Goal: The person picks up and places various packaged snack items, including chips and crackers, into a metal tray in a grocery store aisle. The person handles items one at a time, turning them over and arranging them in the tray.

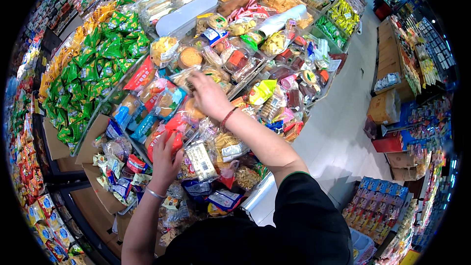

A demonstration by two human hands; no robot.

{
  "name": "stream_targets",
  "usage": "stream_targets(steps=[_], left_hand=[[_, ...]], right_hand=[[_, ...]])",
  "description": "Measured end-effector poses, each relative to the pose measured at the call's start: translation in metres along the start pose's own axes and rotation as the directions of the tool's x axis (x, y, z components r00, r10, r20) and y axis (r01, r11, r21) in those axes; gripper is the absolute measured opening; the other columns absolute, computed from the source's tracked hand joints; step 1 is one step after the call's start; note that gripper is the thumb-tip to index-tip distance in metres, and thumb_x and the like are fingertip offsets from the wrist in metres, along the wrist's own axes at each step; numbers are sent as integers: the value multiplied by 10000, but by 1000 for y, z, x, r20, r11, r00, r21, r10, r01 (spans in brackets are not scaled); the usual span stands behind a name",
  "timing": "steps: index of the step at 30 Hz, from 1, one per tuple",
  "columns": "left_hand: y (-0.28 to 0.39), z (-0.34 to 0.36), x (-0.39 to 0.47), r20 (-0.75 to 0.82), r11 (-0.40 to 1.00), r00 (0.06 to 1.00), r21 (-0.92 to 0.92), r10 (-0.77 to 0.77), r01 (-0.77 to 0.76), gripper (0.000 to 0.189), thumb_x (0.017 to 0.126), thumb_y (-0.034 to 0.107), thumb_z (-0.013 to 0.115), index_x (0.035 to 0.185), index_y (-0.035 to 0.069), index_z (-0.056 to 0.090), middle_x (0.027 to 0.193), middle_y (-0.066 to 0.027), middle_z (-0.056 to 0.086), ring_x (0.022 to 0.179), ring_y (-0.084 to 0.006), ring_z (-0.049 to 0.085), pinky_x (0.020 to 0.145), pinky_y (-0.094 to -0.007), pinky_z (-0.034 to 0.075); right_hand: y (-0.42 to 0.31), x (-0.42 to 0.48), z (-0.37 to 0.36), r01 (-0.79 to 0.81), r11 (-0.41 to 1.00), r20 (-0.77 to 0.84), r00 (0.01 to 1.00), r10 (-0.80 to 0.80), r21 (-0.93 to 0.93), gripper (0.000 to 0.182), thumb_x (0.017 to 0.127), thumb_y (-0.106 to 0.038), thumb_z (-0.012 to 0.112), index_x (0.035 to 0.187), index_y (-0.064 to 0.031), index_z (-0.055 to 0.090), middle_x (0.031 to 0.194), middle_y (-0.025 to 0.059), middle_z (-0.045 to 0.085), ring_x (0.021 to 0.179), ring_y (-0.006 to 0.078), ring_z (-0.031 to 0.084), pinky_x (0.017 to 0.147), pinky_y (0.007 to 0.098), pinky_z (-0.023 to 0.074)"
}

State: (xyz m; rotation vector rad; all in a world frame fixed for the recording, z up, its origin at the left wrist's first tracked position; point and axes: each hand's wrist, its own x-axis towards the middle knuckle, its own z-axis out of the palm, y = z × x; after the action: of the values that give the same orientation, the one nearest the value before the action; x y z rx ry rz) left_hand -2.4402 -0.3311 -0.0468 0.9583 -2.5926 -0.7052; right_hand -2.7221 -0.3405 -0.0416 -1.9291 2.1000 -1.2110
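Note:
My right hand [209,94] reaches over a display bin of wrapped snacks, its fingers at a clear plastic package [186,78]; whether it grips the package cannot be told. A round biscuit pack [190,57] lies just beyond those fingers. My left hand [164,162] is lower and to the left, fingers pointing forward, against red-wrapped packs [176,122]; its hold is unclear. A white packet with a barcode [201,161] lies to the right of my left hand. Blue-wrapped bread packs [171,101] sit between the two hands.
Green snack bags [99,59] fill the bin at left. An open cardboard box [94,176] of mixed packets stands at lower left. White divider panels [189,11] rise among the far goods. Tiled aisle floor [331,132] runs at right, beside stacked boxed goods [379,202].

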Motion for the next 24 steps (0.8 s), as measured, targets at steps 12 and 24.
stream_targets(steps=[12, 24], left_hand=[[46, 17, 55, 1, 983, 992, -140, 124, -123, 568, 894, 192, 686, 1405, -11, 544, 1518, -317, 399, 1310, -468, 494, 1108, -480, 397], [43, 21, -8, 121, 990, 985, -78, 122, -113, 565, 915, 262, 699, 1411, 38, 547, 1429, -234, 519, 1314, -446, 468, 1107, -508, 372]], right_hand=[[93, 70, -78, -889, 444, -151, 456, 877, -109, 727, 794, -454, 791, 1235, 41, 494, 1216, 240, 647, 1139, 358, 635, 927, 456, 539], [38, -37, -59, -274, 960, -289, 916, 277, 54, 200, 869, -94, 680, 1055, -22, 679, 1086, 174, 670, 1049, 360, 614, 938, 437, 489]])
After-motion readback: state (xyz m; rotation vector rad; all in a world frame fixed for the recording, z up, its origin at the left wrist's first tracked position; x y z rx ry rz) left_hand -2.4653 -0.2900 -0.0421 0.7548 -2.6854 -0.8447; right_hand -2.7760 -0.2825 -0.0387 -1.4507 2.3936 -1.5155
